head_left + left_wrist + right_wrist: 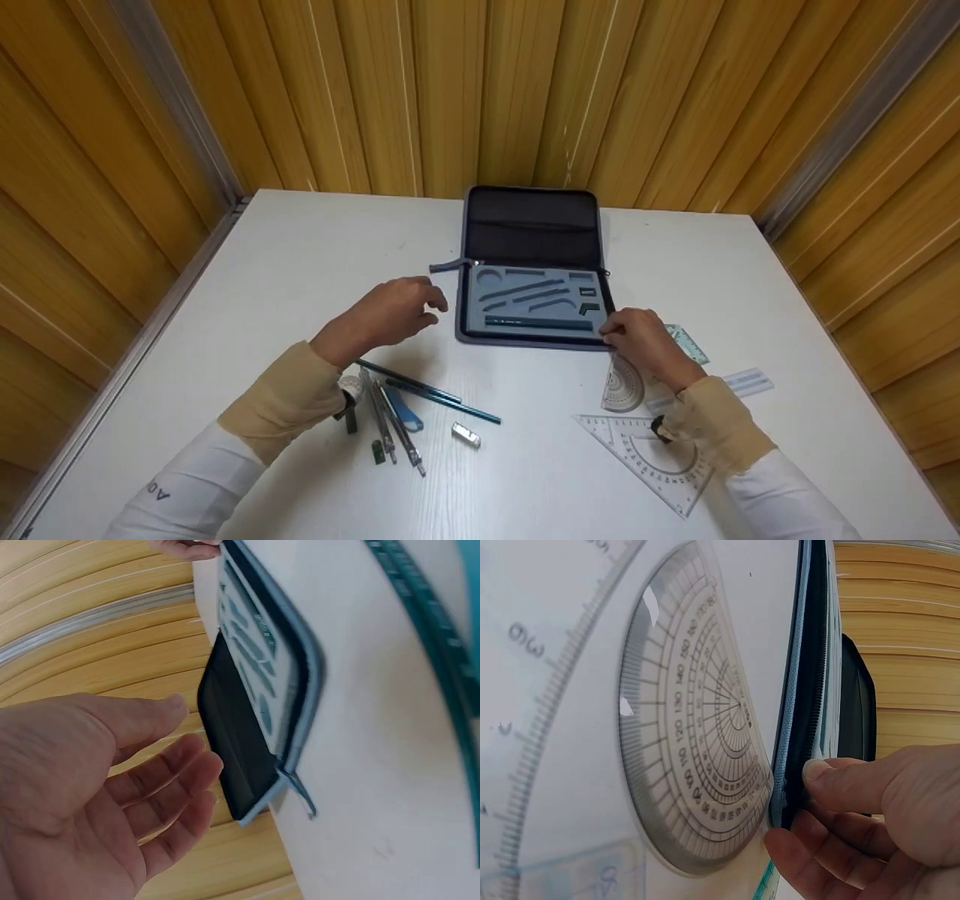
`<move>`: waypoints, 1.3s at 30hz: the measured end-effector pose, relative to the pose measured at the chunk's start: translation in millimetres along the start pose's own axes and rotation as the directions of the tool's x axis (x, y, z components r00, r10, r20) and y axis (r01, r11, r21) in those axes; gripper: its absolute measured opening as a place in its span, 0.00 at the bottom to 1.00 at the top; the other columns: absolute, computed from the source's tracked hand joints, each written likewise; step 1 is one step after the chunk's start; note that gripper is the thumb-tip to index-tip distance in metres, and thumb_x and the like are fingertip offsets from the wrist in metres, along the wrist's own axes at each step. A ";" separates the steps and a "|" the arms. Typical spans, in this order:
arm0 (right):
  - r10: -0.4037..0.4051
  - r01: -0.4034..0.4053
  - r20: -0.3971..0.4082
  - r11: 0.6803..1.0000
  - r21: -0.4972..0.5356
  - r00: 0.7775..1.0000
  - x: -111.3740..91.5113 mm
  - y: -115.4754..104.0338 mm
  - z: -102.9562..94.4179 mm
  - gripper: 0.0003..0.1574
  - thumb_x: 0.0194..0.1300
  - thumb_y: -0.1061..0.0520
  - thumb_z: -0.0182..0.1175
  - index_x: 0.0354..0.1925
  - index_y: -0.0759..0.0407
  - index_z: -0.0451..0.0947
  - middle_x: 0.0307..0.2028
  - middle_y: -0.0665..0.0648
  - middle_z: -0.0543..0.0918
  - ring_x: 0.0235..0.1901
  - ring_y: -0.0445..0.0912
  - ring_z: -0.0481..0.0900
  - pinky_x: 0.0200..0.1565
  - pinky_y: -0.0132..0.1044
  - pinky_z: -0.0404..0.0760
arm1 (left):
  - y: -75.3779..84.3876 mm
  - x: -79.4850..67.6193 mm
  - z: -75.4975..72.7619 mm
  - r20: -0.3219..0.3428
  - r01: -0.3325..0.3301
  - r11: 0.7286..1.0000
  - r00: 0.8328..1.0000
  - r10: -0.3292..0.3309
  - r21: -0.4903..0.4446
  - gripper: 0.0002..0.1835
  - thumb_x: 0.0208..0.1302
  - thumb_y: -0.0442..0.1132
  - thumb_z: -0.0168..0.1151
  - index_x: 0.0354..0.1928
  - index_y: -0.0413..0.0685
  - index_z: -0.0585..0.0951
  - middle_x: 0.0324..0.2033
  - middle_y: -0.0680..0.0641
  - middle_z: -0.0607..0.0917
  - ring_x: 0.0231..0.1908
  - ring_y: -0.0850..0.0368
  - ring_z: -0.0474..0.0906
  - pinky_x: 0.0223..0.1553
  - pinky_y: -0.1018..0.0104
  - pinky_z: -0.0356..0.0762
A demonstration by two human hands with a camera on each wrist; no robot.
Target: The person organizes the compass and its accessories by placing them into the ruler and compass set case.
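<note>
An unzipped case (532, 225) stands open at the back of the table, its dark lid laid back. In its grey-blue insert (477, 319) are shaped slots; a dark green stick-like piece (538, 322) fills the front one, and two small dark pieces lie at the right. My right hand (645, 341) pinches the case's front right corner, thumb inside the edge and fingers outside in the right wrist view. My left hand (394, 309) hovers left of the case with relaxed, slightly bent fingers, holding nothing, as the left wrist view confirms.
Green pencils (442, 397), metal compasses (401, 431), a blue piece (405, 411) and an eraser-like block (466, 435) lie at front left. At right lie a protractor (622, 386), a set square (637, 450), a clear ruler (750, 381) and a green-tinted template (688, 345).
</note>
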State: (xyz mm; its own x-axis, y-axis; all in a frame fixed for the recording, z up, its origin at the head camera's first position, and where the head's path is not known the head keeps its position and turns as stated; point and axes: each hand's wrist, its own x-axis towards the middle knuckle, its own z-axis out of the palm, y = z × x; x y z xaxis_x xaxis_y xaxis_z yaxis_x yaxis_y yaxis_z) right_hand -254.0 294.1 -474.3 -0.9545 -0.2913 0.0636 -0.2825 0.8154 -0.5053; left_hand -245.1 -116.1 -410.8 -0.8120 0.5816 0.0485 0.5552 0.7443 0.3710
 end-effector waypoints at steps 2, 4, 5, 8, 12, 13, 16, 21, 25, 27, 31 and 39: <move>0.004 -0.004 0.000 1.000 0.004 1.000 0.2 0.5 0.4 0.06 0.66 0.70 0.66 0.41 0.68 0.88 0.42 0.65 0.86 0.42 0.57 0.85 0.43 0.49 0.84 | -5.9 -8.7 5.0 0.018 0.015 1.000 1.000 -0.015 -0.008 0.13 0.66 0.29 0.70 0.52 0.43 0.88 0.49 0.43 0.87 0.49 0.47 0.85 0.51 0.56 0.83; 0.003 -0.003 0.000 1.000 0.005 1.000 0.6 1.2 0.8 0.06 0.66 0.70 0.66 0.41 0.68 0.88 0.42 0.66 0.86 0.43 0.57 0.85 0.42 0.48 0.85 | -11.3 -17.2 9.6 0.035 0.039 0.999 0.999 -0.038 -0.018 0.13 0.65 0.28 0.70 0.52 0.43 0.88 0.49 0.43 0.86 0.49 0.47 0.85 0.51 0.56 0.83; 0.007 -0.007 0.000 1.000 0.007 1.000 0.6 1.4 1.1 0.06 0.66 0.70 0.66 0.41 0.68 0.88 0.43 0.66 0.86 0.43 0.57 0.85 0.43 0.48 0.85 | -13.9 -21.1 11.8 0.041 0.049 0.999 0.998 -0.048 -0.025 0.14 0.65 0.28 0.71 0.51 0.43 0.88 0.49 0.44 0.86 0.49 0.47 0.85 0.51 0.56 0.83; 0.002 -0.002 -0.007 1.000 0.004 1.000 1.0 3.0 1.4 0.06 0.66 0.70 0.66 0.41 0.67 0.88 0.43 0.66 0.86 0.45 0.59 0.84 0.44 0.50 0.84 | -21.2 -31.4 18.0 0.051 0.075 0.997 0.996 -0.073 -0.034 0.13 0.64 0.28 0.71 0.50 0.43 0.89 0.48 0.44 0.87 0.48 0.49 0.85 0.49 0.56 0.83; -0.032 0.032 -0.030 0.999 -0.007 0.999 1.1 4.8 1.2 0.05 0.65 0.71 0.66 0.39 0.67 0.88 0.42 0.66 0.87 0.46 0.61 0.84 0.46 0.53 0.83 | -29.7 -42.2 25.0 0.069 0.111 0.992 0.992 -0.108 -0.051 0.13 0.63 0.27 0.72 0.49 0.44 0.89 0.47 0.45 0.87 0.45 0.52 0.83 0.48 0.57 0.83; -0.043 0.043 -0.037 0.999 -0.010 0.998 1.1 5.1 1.1 0.05 0.65 0.71 0.66 0.39 0.68 0.88 0.41 0.66 0.87 0.45 0.61 0.84 0.47 0.54 0.83 | -31.6 -44.6 26.8 0.074 0.119 0.992 0.991 -0.115 -0.052 0.13 0.63 0.27 0.72 0.49 0.45 0.89 0.46 0.46 0.87 0.45 0.52 0.83 0.48 0.57 0.83; -0.060 0.060 -0.045 0.998 -0.013 0.997 1.4 5.4 1.0 0.05 0.64 0.72 0.67 0.38 0.68 0.88 0.40 0.66 0.87 0.45 0.61 0.84 0.46 0.54 0.83 | -35.6 -50.5 31.3 0.097 0.142 0.989 0.986 -0.137 -0.045 0.12 0.63 0.28 0.72 0.48 0.46 0.89 0.46 0.47 0.87 0.45 0.53 0.82 0.49 0.55 0.82; -0.054 0.053 -0.040 0.998 -0.019 0.998 1.6 5.3 0.6 0.05 0.65 0.71 0.66 0.39 0.68 0.88 0.40 0.65 0.87 0.45 0.61 0.84 0.47 0.55 0.83 | -36.7 -56.5 36.7 0.141 0.211 0.977 0.969 -0.203 -0.044 0.11 0.67 0.30 0.69 0.49 0.48 0.89 0.48 0.47 0.86 0.46 0.52 0.80 0.54 0.53 0.80; -0.047 0.046 -0.036 0.999 -0.018 0.998 1.8 4.8 0.7 0.05 0.65 0.71 0.67 0.39 0.68 0.88 0.40 0.65 0.87 0.44 0.60 0.84 0.47 0.55 0.83 | -37.2 -58.7 40.4 0.169 0.250 0.967 0.956 -0.239 -0.051 0.12 0.67 0.29 0.67 0.49 0.49 0.89 0.47 0.49 0.85 0.45 0.53 0.79 0.54 0.53 0.80; -0.041 0.040 -0.032 0.999 -0.014 0.999 1.6 4.8 1.0 0.06 0.65 0.71 0.67 0.40 0.68 0.88 0.40 0.65 0.87 0.44 0.59 0.84 0.46 0.54 0.83 | -38.5 -59.3 42.5 0.178 0.252 0.967 0.954 -0.240 -0.046 0.12 0.66 0.28 0.68 0.48 0.50 0.89 0.44 0.49 0.85 0.43 0.53 0.78 0.53 0.53 0.80; -0.038 0.037 -0.027 0.999 -0.011 0.999 1.7 4.7 1.3 0.06 0.65 0.71 0.66 0.40 0.68 0.88 0.40 0.65 0.87 0.43 0.59 0.84 0.45 0.53 0.84 | -41.1 -59.7 46.3 0.182 0.238 0.971 0.956 -0.229 -0.033 0.12 0.65 0.27 0.68 0.46 0.49 0.89 0.40 0.50 0.84 0.41 0.54 0.77 0.51 0.54 0.80; -0.027 0.027 -0.029 0.999 -0.019 0.999 0.9 5.6 2.5 0.06 0.64 0.71 0.67 0.40 0.68 0.88 0.40 0.65 0.87 0.44 0.59 0.84 0.49 0.56 0.81 | -43.6 -56.3 51.6 0.190 0.220 0.975 0.958 -0.213 -0.012 0.10 0.65 0.28 0.68 0.43 0.50 0.88 0.39 0.52 0.82 0.40 0.55 0.76 0.50 0.56 0.80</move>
State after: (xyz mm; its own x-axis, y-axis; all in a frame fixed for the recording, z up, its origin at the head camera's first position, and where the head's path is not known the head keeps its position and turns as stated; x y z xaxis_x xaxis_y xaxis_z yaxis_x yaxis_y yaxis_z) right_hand -256.2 297.1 -479.2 -0.9488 -0.2987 0.1023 -0.3096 0.8168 -0.4867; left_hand -214.3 -164.4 -477.5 -0.8625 0.4608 -0.2091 0.3610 0.8499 0.3838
